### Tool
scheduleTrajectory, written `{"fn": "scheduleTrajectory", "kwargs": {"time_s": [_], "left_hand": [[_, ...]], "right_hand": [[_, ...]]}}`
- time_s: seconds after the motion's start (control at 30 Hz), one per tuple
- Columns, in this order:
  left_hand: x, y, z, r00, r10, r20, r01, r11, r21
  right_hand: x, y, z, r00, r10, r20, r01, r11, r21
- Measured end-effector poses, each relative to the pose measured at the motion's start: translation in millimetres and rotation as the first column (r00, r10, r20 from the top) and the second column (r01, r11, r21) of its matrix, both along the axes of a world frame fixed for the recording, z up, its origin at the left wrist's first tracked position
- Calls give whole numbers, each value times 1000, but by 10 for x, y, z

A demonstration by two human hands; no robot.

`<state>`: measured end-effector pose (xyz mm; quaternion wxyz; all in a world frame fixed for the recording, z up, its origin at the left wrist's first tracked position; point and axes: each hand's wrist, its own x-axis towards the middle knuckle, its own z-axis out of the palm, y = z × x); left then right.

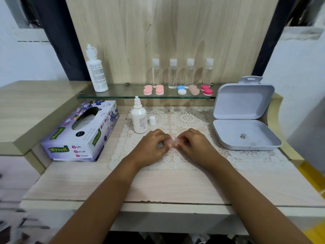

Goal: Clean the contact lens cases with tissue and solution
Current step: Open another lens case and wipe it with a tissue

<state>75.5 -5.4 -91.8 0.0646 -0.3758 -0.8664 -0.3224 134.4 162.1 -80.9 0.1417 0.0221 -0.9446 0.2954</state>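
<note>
Left hand (152, 143) + right hand (192, 143) — pinch 1 pink case (171, 142) | shelf cases (182, 90): 5

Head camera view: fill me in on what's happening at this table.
A person's left hand and right hand both pinch a pale pink lens case over the lace mat. The small solution bottle stands uncapped nearby, its cap beside it. The tissue box sits to the left, and other cases wait on the glass shelf.

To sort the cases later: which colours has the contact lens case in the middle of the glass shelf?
The middle case is half blue, half white; head view.
</note>
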Motion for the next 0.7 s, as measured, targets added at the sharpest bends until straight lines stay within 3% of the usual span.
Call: {"fn": "scheduleTrajectory", "kwargs": {"time_s": [0.47, 0.7], "left_hand": [[31, 3, 13, 998, 60, 13, -59, 998, -38], [30, 4, 8, 983, 173, -59, -182, 951, -251]], "right_hand": [[31, 55, -28, 998, 47, -51, -47, 999, 0], [-11, 126, 138, 998, -55, -38, 54, 998, -22]]}}
